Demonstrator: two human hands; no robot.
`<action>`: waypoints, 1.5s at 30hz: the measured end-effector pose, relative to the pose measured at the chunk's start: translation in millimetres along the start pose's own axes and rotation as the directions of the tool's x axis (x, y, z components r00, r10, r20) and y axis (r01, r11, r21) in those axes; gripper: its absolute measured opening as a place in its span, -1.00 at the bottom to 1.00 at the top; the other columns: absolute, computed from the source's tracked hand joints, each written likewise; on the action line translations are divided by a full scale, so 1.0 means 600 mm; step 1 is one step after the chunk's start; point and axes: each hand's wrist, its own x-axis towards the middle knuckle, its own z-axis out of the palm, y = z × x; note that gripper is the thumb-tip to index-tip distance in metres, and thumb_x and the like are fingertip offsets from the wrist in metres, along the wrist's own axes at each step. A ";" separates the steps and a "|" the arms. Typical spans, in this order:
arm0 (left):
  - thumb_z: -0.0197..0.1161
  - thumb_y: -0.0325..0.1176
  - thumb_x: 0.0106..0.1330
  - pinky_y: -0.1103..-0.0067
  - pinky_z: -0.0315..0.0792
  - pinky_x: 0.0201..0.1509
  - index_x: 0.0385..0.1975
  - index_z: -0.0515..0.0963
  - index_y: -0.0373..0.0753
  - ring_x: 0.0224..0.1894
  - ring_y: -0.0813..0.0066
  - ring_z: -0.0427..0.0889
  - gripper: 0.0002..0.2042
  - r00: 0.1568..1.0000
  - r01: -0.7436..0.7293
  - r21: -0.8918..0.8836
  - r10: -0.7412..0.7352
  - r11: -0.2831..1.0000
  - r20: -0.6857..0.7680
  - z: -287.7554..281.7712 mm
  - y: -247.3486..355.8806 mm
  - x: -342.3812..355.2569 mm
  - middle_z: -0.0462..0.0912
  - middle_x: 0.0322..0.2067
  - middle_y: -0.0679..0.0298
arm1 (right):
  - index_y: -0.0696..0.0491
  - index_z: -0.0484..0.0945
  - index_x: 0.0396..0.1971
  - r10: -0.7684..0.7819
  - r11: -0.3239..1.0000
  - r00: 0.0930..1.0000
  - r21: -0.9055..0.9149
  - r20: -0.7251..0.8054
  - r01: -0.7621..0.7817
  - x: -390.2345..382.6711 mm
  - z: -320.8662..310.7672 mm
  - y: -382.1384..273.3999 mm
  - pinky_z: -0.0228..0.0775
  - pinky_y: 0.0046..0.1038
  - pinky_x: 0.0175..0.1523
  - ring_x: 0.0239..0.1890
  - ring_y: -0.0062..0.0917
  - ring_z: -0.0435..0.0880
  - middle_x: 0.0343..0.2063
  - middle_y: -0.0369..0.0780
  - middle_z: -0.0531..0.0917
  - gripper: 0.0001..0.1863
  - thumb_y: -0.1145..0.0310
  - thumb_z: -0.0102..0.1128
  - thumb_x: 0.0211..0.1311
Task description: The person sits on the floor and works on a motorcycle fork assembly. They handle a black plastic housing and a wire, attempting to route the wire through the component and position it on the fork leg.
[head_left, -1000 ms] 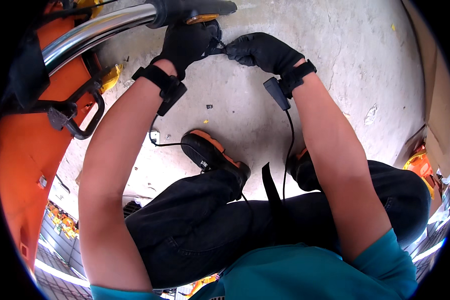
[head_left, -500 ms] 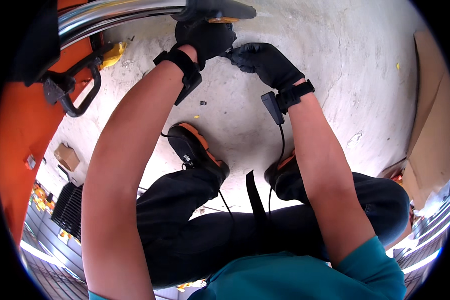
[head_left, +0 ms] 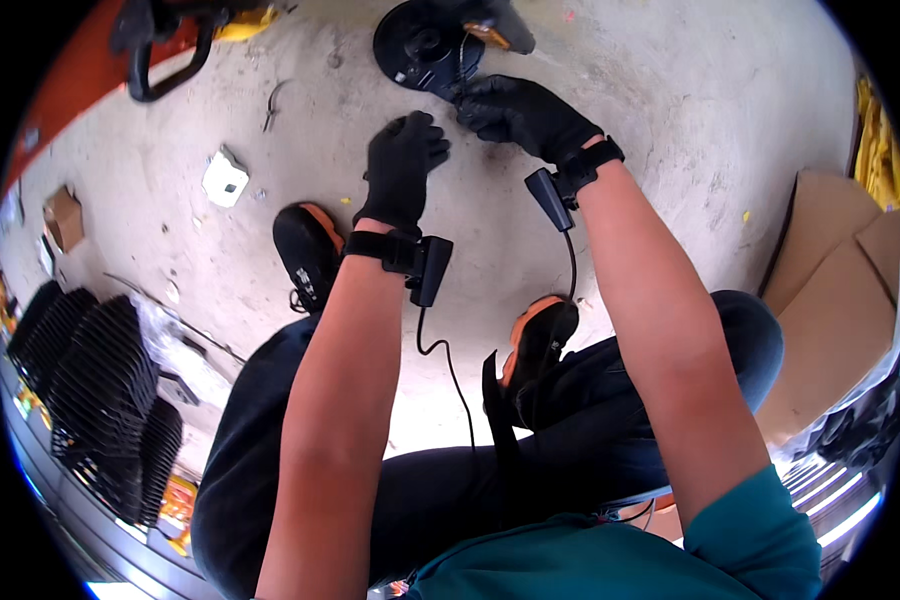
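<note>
A round black disc (head_left: 422, 45) with a hub in its middle lies on the concrete floor at the top of the head view. My right hand (head_left: 525, 115), in a black glove, reaches to the disc's near edge. Its fingertips pinch a thin dark wire (head_left: 464, 62) that runs up across the disc. My left hand (head_left: 402, 170), also in a black glove, hovers just left of and below the right hand. Its fingers are curled in, and I see nothing in them. Each wrist carries a black strap with a small box and a cable.
An orange machine with a black loop handle (head_left: 160, 60) stands at the top left. Pliers (head_left: 270, 105), a white square piece (head_left: 225, 178) and a small cardboard box (head_left: 62, 215) lie on the floor. Black ribbed parts (head_left: 90, 390) are stacked at left; flat cardboard (head_left: 830, 300) is at right.
The view has swung away from the chrome bar and orange frame. Both hands have come off the bar; the right hand now sits at the black disc on the floor, and the left has drawn apart from it.
</note>
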 end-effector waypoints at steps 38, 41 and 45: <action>0.23 -0.28 0.34 0.62 0.53 -0.17 -0.17 0.54 -0.36 -0.33 0.55 0.62 -0.75 0.988 -0.152 -0.141 0.149 0.978 -0.036 -0.023 0.006 0.019 0.64 -0.33 0.23 | 0.24 0.53 -0.29 -0.697 0.569 0.610 -0.809 -0.377 0.150 0.097 0.091 -0.009 0.41 -0.38 -0.35 -0.44 -0.35 0.57 -0.49 -0.09 0.59 -0.53 0.02 0.12 0.31; 0.22 -0.29 0.35 0.63 0.51 -0.18 -0.17 0.54 -0.35 -0.34 0.56 0.62 -0.76 0.983 -0.180 -0.134 0.183 0.974 0.011 -0.017 0.000 0.018 0.64 -0.33 0.24 | 0.23 0.53 -0.28 -0.682 0.592 0.619 -0.791 -0.389 0.156 0.131 0.057 -0.003 0.41 -0.48 -0.49 -0.54 -0.53 0.57 -0.54 -0.19 0.56 -0.49 -0.03 0.12 0.31; 0.21 -0.27 0.36 0.64 0.49 -0.18 -0.17 0.54 -0.36 -0.33 0.56 0.62 -0.75 0.987 -0.157 -0.222 0.157 0.962 -0.016 -0.013 -0.007 0.012 0.64 -0.34 0.24 | 0.19 0.53 -0.29 -0.541 0.710 0.747 -0.686 -0.387 0.159 0.110 0.054 -0.008 0.39 -0.50 -0.50 -0.58 -0.57 0.55 -0.53 -0.26 0.55 -0.51 -0.04 0.10 0.32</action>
